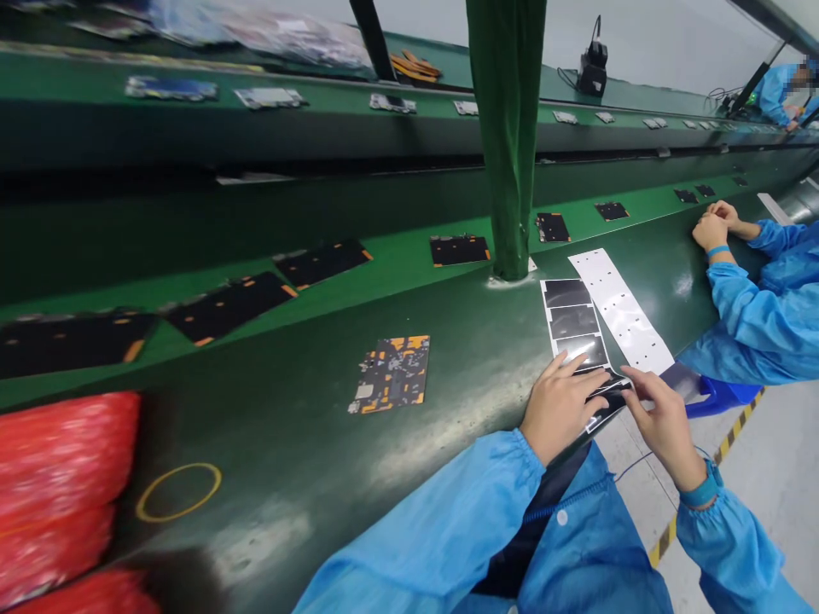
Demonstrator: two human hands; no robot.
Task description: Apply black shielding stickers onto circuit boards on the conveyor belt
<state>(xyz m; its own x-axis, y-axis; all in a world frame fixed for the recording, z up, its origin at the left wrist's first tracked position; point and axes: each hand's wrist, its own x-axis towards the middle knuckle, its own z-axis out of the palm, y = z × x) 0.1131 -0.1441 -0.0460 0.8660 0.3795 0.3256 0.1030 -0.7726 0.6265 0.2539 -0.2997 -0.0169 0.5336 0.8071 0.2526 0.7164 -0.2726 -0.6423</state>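
Note:
My left hand (563, 408) rests on the near end of a strip of dark, glossy film sheets (574, 320), its fingers spread over the film. My right hand (665, 426) pinches the strip's curling end from the right. Beside the strip lies a white perforated backing sheet (619, 311), its lower end close to my right fingers. Left of my left hand, a circuit board with orange tape patches (390, 373) lies flat on the green bench (287, 452).
Black boards with orange tape (459, 250) sit along a green conveyor beyond the bench. A co-worker's hands (713, 226) rest at right. A green post (508, 128) rises behind the strip. Red bags (57, 477) and a yellow rubber band (177, 493) are at lower left.

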